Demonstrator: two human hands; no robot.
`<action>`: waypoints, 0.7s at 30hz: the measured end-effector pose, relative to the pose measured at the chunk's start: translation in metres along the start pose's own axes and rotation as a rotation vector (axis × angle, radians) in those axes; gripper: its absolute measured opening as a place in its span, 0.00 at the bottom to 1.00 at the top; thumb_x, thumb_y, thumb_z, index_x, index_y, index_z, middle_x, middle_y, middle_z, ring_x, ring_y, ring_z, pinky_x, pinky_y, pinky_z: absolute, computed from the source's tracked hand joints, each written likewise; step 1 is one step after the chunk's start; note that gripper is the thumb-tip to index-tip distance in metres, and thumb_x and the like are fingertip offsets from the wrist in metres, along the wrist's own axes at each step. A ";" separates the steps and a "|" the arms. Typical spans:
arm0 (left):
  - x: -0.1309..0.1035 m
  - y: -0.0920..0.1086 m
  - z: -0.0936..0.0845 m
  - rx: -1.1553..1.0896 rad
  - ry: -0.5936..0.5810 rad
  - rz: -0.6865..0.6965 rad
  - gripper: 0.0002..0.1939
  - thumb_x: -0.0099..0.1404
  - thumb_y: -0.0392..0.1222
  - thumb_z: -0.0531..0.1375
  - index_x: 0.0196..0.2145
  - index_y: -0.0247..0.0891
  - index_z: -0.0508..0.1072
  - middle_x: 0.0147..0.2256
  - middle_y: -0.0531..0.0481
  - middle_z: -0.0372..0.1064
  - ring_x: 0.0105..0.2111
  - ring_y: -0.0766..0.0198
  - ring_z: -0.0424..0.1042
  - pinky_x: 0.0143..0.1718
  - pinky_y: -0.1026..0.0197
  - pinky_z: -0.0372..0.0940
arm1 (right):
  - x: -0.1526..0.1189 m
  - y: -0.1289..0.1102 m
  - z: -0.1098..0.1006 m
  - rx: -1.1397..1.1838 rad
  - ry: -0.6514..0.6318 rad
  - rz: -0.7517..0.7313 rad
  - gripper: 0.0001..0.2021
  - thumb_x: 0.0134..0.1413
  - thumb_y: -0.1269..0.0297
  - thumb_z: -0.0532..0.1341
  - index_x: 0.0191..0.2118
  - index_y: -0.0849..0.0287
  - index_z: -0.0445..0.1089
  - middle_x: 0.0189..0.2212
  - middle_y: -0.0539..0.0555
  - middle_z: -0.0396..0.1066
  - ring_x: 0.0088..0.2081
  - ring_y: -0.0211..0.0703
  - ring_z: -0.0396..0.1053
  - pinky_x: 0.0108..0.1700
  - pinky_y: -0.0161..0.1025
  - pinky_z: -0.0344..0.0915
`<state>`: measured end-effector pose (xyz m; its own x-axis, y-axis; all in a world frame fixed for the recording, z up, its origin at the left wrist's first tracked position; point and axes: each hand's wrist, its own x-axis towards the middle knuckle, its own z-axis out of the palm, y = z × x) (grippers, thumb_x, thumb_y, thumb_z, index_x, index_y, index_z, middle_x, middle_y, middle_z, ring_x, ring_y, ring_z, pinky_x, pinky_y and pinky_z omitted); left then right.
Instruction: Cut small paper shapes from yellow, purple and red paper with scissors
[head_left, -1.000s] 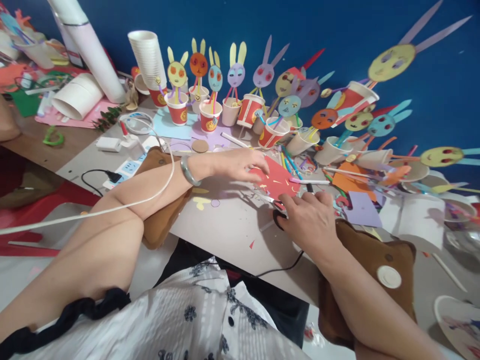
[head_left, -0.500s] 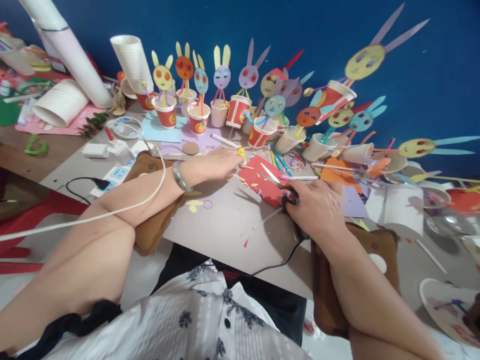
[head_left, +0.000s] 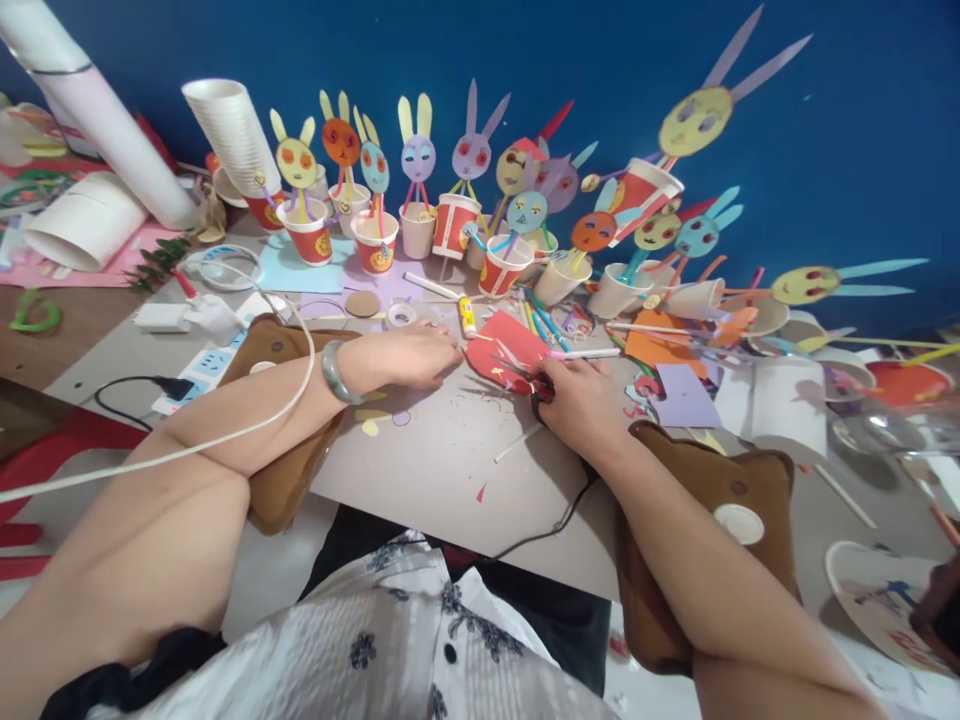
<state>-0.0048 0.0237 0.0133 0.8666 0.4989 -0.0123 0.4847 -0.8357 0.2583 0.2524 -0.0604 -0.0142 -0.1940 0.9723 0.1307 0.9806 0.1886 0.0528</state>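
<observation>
My right hand (head_left: 581, 405) is wrapped round the black handles of the scissors (head_left: 517, 360), whose blades lie over the red paper (head_left: 506, 338). Small yellow scraps rest on that paper. My left hand (head_left: 412, 352), with a bangle on its wrist, is palm down left of the red paper, its fingers bent and close together; what they hold, if anything, is hidden. Just beyond its fingertips lies a yellow glue stick (head_left: 466, 316). Yellow paper cutouts (head_left: 370, 420) are on the table below my left wrist.
Paper cups (head_left: 305, 235) with rabbit-faced figures line the back by the blue wall. Brown cushions (head_left: 705, 520) lie under my forearms. A white cable (head_left: 225, 425) crosses my left arm. Pens (head_left: 551, 325), a purple sheet (head_left: 684, 397) and a power strip (head_left: 206, 375) are around.
My right hand has moved left with the scissors, and the blades are now lower over the red paper. My left hand has shifted slightly left and down, clear of the glue stick.
</observation>
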 end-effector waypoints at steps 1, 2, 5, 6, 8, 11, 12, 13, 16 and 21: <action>0.000 0.000 -0.002 0.081 -0.037 -0.010 0.05 0.59 0.33 0.59 0.32 0.35 0.76 0.36 0.41 0.76 0.40 0.54 0.71 0.45 0.55 0.61 | 0.000 0.000 0.000 0.006 0.006 0.000 0.11 0.51 0.71 0.60 0.41 0.59 0.74 0.33 0.60 0.78 0.41 0.55 0.72 0.44 0.45 0.54; 0.000 0.000 -0.004 0.144 -0.052 -0.028 0.08 0.62 0.33 0.56 0.32 0.34 0.76 0.35 0.40 0.75 0.39 0.53 0.71 0.45 0.54 0.61 | 0.000 0.001 0.000 0.012 0.020 0.004 0.10 0.51 0.71 0.60 0.40 0.58 0.75 0.32 0.60 0.78 0.41 0.55 0.72 0.45 0.46 0.55; 0.003 0.003 -0.010 0.174 0.038 -0.070 0.13 0.65 0.32 0.52 0.38 0.35 0.77 0.39 0.41 0.76 0.40 0.55 0.72 0.44 0.55 0.61 | -0.001 0.002 -0.005 0.056 0.131 0.042 0.10 0.52 0.70 0.60 0.39 0.58 0.75 0.30 0.58 0.76 0.40 0.54 0.72 0.47 0.48 0.56; 0.004 0.003 -0.011 0.154 0.081 -0.082 0.14 0.65 0.32 0.53 0.41 0.36 0.77 0.40 0.42 0.76 0.41 0.56 0.72 0.43 0.56 0.61 | -0.002 0.003 -0.007 0.099 0.190 0.062 0.09 0.51 0.69 0.60 0.39 0.57 0.75 0.29 0.57 0.76 0.39 0.54 0.72 0.48 0.49 0.57; 0.007 0.003 -0.014 0.103 0.142 -0.119 0.14 0.64 0.32 0.54 0.43 0.38 0.77 0.40 0.44 0.77 0.39 0.57 0.73 0.39 0.58 0.61 | -0.002 0.005 -0.012 0.279 0.293 0.110 0.10 0.49 0.66 0.62 0.40 0.56 0.74 0.28 0.55 0.75 0.37 0.52 0.72 0.47 0.49 0.60; 0.012 0.002 -0.017 -0.017 0.209 -0.167 0.10 0.65 0.36 0.56 0.39 0.37 0.78 0.33 0.46 0.77 0.32 0.60 0.71 0.33 0.59 0.57 | -0.001 0.010 -0.013 0.757 0.312 0.205 0.13 0.48 0.60 0.66 0.41 0.55 0.72 0.28 0.51 0.74 0.30 0.47 0.72 0.37 0.44 0.65; 0.013 0.002 -0.018 -0.065 0.241 -0.177 0.09 0.66 0.38 0.57 0.37 0.37 0.78 0.31 0.47 0.76 0.31 0.62 0.70 0.32 0.59 0.56 | 0.001 0.012 -0.012 0.912 0.299 0.245 0.14 0.47 0.57 0.67 0.40 0.55 0.71 0.27 0.50 0.73 0.28 0.45 0.71 0.33 0.42 0.65; 0.013 0.002 -0.019 -0.114 0.275 -0.186 0.08 0.66 0.40 0.59 0.34 0.36 0.78 0.30 0.48 0.76 0.29 0.63 0.69 0.31 0.60 0.56 | 0.003 0.014 -0.010 1.041 0.304 0.290 0.16 0.45 0.55 0.68 0.40 0.54 0.70 0.26 0.48 0.72 0.25 0.43 0.69 0.30 0.41 0.64; 0.014 0.002 -0.022 -0.245 0.357 -0.208 0.13 0.66 0.46 0.61 0.27 0.35 0.74 0.25 0.50 0.73 0.26 0.66 0.66 0.31 0.61 0.55 | 0.009 0.016 -0.006 1.272 0.385 0.401 0.18 0.41 0.53 0.71 0.37 0.54 0.68 0.24 0.46 0.67 0.23 0.39 0.64 0.28 0.39 0.61; 0.013 0.005 -0.025 -0.475 0.377 -0.226 0.29 0.70 0.62 0.53 0.24 0.35 0.71 0.23 0.51 0.68 0.24 0.69 0.63 0.29 0.62 0.55 | 0.006 0.011 -0.015 1.198 0.662 0.364 0.16 0.40 0.61 0.71 0.37 0.54 0.68 0.29 0.50 0.70 0.30 0.42 0.68 0.36 0.43 0.65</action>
<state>0.0056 0.0315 0.0390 0.6062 0.7695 0.2010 0.4704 -0.5508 0.6894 0.2620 -0.0543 0.0016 0.4222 0.8107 0.4057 0.3415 0.2723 -0.8996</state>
